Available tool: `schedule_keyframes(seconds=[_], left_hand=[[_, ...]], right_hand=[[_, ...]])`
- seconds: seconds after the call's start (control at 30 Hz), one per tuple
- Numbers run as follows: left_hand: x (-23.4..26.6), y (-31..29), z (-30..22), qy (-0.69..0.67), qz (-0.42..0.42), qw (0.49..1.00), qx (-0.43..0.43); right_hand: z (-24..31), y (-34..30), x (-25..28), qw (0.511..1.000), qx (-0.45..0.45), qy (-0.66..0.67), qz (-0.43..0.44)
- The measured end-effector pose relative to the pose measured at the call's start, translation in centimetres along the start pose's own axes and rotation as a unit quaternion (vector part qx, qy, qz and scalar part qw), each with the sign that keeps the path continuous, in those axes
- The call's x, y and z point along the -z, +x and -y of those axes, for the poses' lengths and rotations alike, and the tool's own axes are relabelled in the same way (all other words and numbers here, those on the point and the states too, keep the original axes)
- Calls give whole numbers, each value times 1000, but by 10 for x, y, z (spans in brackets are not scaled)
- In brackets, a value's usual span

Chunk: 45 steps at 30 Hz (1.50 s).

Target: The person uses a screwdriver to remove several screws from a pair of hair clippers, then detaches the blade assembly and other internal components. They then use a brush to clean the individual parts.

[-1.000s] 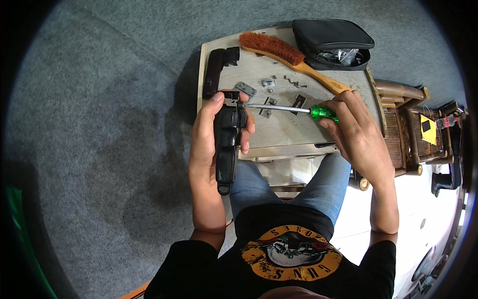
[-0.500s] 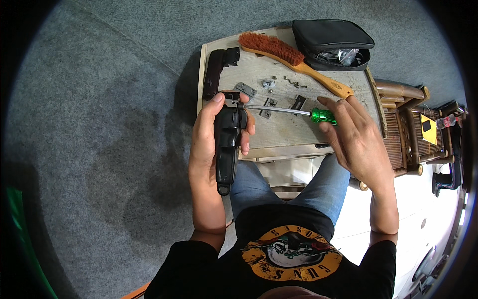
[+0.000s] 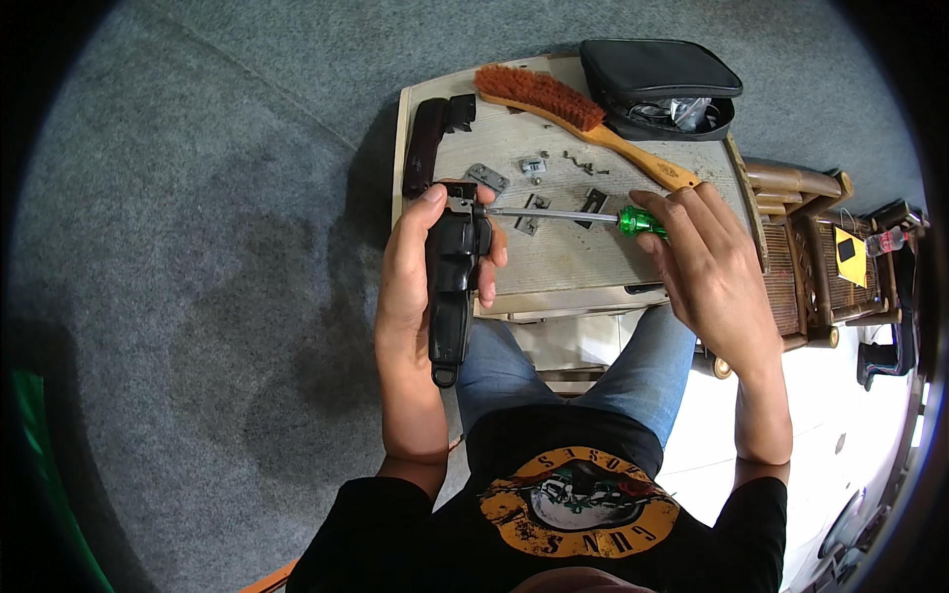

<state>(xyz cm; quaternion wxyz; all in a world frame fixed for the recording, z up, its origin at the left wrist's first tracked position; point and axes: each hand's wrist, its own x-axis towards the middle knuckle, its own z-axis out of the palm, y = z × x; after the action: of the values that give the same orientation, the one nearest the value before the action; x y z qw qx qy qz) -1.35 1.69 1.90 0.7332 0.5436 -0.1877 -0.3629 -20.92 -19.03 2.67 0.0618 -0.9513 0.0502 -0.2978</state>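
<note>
A left hand (image 3: 420, 267) grips a black hair clipper (image 3: 453, 282); the right hand (image 3: 707, 262) pinches a green-handled screwdriver (image 3: 573, 214) at its head, small loose parts (image 3: 534, 166) already on the wooden table (image 3: 583, 262).

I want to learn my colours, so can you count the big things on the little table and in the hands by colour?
Black: 3 (clipper in the left hand, cover piece, pouch)
Green: 1 (screwdriver in the right hand)
Orange-brown: 1 (brush)
Total: 5

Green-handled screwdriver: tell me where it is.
Head view, centre: the screwdriver is in the right hand, its tip at the black clipper held by the left hand.
</note>
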Motion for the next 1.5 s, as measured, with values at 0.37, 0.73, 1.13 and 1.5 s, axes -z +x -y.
schedule_keyframes(seconds=[0.37, 0.73, 1.13, 1.5], left_hand=[[-9, -1, 0, 20, -39, 999, -6], [0, 1, 1, 5, -3, 1000, -4], [-1, 0, -1, 1, -4, 1000, 2], [1, 0, -2, -16, 13, 1000, 7]], right_hand=[[4, -2, -5, 998, -32, 60, -13], [1, -3, -5, 997, -28, 68, 23], [-6, -3, -4, 999, 45, 25, 2], [-6, 1, -2, 999, 32, -3, 6]])
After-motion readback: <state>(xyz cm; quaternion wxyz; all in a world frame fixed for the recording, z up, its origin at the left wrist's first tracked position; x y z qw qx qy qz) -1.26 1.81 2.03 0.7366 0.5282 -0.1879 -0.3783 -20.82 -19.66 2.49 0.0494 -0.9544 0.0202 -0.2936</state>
